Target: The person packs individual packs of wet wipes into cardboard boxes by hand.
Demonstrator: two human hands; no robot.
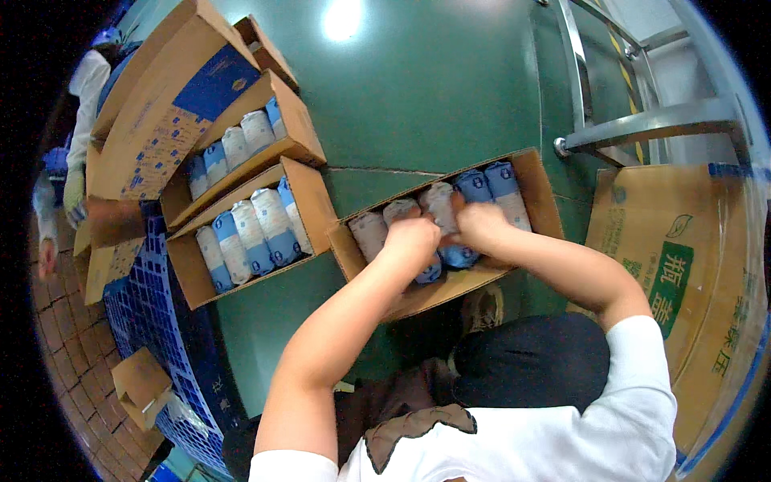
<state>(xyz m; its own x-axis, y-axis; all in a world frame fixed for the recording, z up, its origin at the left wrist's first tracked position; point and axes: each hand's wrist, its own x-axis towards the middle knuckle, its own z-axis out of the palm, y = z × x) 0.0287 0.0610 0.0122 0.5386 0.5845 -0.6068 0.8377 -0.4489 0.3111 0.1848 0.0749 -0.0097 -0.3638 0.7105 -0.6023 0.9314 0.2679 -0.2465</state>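
An open cardboard box [418, 304] stands on the floor before my knees. Blue-and-white wrapped packages fill it in a row, standing side by side. Both hands reach down into its middle, around a pale wrapped package [438, 201]. My left hand [414, 241] is closed at the near left side of this package, with its fingertips partly hidden. My right hand [480, 223] has its fingers curled against the package's right side, next to a blue package [472, 185]. Lower in the box, between my wrists, another blue package [459, 255] shows.
Two more open boxes of similar packages, a nearer box [189, 273] and a farther box [309, 132], stand at left. Beyond are a blue plastic pallet [152, 297] and a co-worker's gloved hand [75, 197]. A metal frame [658, 124] and large flattened cartons [642, 233] stand at right.
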